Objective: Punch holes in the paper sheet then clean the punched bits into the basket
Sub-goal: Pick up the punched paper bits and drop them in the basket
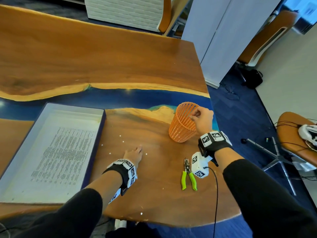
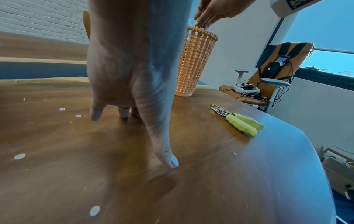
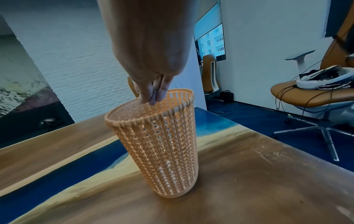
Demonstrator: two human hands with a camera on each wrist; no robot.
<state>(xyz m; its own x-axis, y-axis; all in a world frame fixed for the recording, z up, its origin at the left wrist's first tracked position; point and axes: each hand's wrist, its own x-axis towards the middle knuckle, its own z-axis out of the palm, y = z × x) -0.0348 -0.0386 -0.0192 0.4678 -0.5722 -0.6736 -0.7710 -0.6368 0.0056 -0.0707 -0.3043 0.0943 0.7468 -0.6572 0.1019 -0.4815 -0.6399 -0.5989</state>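
Note:
Several small white punched bits (image 1: 110, 153) (image 2: 19, 156) lie scattered on the wooden table (image 1: 154, 194). My left hand (image 1: 138, 149) (image 2: 134, 116) is among them, fingertips down on the wood and thumb stretched out, holding nothing. The orange mesh basket (image 1: 181, 124) (image 2: 195, 60) (image 3: 159, 148) stands to the right. My right hand (image 1: 196, 115) (image 3: 151, 98) hovers at its rim with the fingertips bunched together; nothing shows between them. The printed paper sheet (image 1: 56, 155) lies in a shallow white box (image 1: 101, 127) at the left. The green-handled hole punch (image 1: 188, 174) (image 2: 239, 121) lies untouched.
The table's rounded front edge (image 1: 171, 224) and right edge lie close to the basket and punch. A cable (image 1: 216, 194) trails from my right wrist over the table. An orange office chair (image 1: 295, 131) with gear on it stands at the right.

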